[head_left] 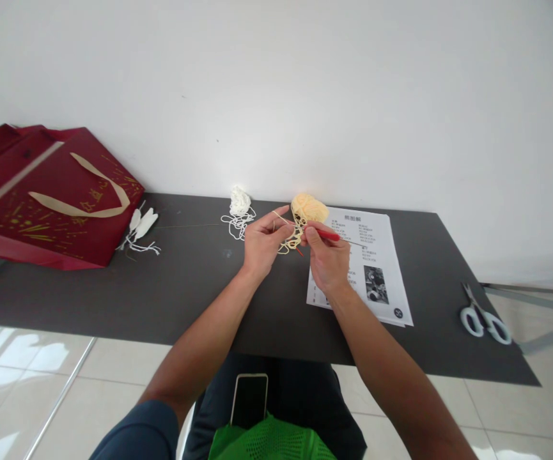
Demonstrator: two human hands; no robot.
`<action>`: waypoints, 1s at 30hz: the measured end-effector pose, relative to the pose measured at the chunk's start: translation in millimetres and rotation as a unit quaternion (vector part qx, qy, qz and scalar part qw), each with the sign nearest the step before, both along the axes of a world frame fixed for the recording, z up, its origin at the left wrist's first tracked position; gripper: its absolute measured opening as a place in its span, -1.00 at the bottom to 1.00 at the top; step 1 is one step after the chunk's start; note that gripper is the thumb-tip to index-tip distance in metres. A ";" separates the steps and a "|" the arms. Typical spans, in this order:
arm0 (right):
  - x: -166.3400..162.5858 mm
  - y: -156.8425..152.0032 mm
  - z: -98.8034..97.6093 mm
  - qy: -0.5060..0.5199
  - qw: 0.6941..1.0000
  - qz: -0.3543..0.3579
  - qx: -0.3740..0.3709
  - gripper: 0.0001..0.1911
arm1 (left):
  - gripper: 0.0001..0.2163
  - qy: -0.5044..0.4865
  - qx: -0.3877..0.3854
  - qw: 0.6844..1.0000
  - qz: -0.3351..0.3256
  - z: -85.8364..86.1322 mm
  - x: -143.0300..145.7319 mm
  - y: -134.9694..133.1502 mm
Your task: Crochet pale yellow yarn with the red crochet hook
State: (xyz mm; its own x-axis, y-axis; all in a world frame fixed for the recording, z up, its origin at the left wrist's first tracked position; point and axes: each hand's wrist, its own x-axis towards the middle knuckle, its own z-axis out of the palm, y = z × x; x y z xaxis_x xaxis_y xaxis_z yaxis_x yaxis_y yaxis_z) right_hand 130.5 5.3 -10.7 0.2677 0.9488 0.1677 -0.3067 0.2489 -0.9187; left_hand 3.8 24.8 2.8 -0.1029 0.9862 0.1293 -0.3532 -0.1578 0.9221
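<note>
Nearest, a phone (pixel 251 399) with a dark screen lies on the person's lap beside green mesh cloth (pixel 276 442), over dark trousers. Glossy pale floor tiles (pixel 117 361) show on either side below the table (pixel 185 287), whose top is a plain dark grey.

Toward the right end rest scissors (pixel 482 313) with pale handles, blades pointing away. Left of them lie printed sheets (pixel 386 255), one over another; the top one is headed 熊图解 (the smaller lines under it are too fine to read), with a dark photo and a round black emblem lower down.

The right hand (pixel 327 255), above the sheets' left part, is closed around a red-handled tool (pixel 328 234) whose thin metal shaft sticks out to the right. The left hand (pixel 264 243), just beside it, pinches a strand of the yellow yarn (pixel 309 207) between thumb and forefinger. Loose loops of that yarn hang between the two hands; its ball sits just beyond them, by the sheets' top corner.

Past the left hand is a tangle of white yarn (pixel 240 201). Farther left, small white pieces (pixel 144 222) with trailing ends lie against a dark red bag (pixel 65 198) bearing gold characters, partly hidden by its beige handle. Behind everything rises a white wall (pixel 276 96).
</note>
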 end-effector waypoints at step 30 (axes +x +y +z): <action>8.6 10.8 5.3 0.062 0.995 0.064 0.045 -0.82 | -0.59 -0.106 -0.093 0.988 -0.060 2.0 7.9 -2.5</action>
